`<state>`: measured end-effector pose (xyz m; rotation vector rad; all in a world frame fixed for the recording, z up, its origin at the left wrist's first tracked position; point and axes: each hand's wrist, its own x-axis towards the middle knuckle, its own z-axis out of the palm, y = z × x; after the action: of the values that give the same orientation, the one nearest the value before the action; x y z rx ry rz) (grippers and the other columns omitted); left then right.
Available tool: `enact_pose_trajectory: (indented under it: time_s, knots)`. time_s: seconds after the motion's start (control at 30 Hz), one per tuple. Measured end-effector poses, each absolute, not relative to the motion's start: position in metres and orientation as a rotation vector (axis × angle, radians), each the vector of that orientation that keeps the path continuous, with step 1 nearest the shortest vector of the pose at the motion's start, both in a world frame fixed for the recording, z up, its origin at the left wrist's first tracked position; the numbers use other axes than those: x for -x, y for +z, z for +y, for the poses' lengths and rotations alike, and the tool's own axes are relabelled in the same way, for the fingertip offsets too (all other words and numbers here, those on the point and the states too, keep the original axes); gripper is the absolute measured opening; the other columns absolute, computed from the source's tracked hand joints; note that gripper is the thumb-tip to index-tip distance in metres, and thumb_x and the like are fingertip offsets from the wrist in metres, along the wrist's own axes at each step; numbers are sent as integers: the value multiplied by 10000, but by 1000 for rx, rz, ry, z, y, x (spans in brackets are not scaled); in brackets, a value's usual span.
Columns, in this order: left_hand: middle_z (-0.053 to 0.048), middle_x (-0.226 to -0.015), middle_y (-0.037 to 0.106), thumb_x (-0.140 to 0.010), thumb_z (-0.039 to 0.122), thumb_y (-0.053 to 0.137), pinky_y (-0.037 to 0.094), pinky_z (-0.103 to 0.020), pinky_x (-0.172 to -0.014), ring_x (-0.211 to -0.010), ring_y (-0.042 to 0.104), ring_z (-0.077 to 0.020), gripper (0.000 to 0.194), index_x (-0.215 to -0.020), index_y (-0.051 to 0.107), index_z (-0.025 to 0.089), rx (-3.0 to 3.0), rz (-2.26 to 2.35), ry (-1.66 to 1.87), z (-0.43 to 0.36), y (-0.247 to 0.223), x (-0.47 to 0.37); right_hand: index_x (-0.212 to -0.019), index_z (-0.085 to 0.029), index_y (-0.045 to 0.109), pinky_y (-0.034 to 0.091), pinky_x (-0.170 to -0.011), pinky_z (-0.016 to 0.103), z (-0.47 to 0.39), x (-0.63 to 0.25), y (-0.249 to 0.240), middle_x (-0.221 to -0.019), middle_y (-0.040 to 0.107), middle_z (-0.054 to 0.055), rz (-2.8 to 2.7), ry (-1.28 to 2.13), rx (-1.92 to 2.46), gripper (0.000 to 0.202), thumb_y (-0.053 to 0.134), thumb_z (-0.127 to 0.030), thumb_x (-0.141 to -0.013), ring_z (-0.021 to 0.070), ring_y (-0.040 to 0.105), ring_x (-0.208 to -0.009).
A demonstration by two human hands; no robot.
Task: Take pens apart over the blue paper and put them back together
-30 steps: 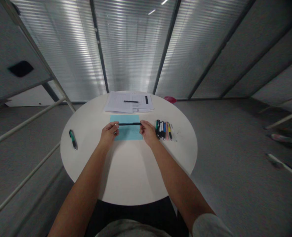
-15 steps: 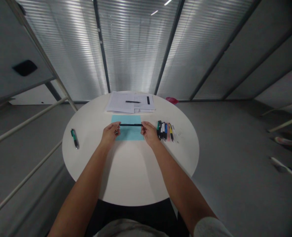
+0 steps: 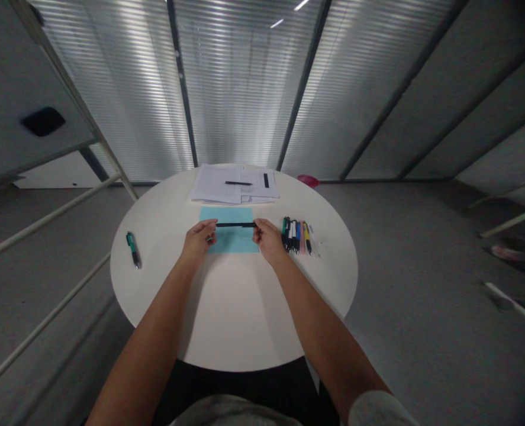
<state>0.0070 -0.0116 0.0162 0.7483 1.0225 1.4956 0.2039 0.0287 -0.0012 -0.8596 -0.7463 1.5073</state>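
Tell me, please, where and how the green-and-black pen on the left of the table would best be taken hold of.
The green-and-black pen is probably best pinched mid-barrel from above, across its long sides: it is slim, lies flat, slightly slanted, apart from the row of pens. The left hand is nearer, but holds the black pen.

The bare left hand and bare right hand pinch opposite ends of a slim black pen over a light-blue rectangular sheet on a round white table.

Black pen, both ends hidden
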Motion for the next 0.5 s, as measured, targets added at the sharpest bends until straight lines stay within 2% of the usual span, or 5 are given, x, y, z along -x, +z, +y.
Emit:
enact_pose_trajectory:
  time_s: [0.17, 0.3, 0.5]
  knots:
    - [11, -703, 540, -577, 284, 791, 385, -239, -538, -557, 486, -76, 337, -877, 701, 161, -742, 1013, 1488, -11, 15, -6, -749, -177, 617, 290, -386, 177, 29, -203, -2, -502, 497, -65, -757, 1495, 846, 268, 750, -383, -640, 51, 413, -417]
    - [7, -707, 542, -578, 284, 792, 393, -238, -540, -563, 491, -78, 343, -884, 698, 160, -742, 1008, 1485, -11, 13, -5, -747, -178, 615, 291, -386, 175, 29, -203, -3, -511, 510, -66, -761, 1492, 854, 275, 766, -367, -615, 50, 419, -414]
    - [6, -742, 536, -612, 390, 788, 389, -227, -530, -562, 478, -66, 352, -851, 679, 155, -743, 1050, 1503, -10, 13, -6, -748, -182, 617, 315, -396, 178, 29, -204, -3, -538, 539, -59, -779, 1490, 866, 270, 768, -347, -597, 52, 431, -425]
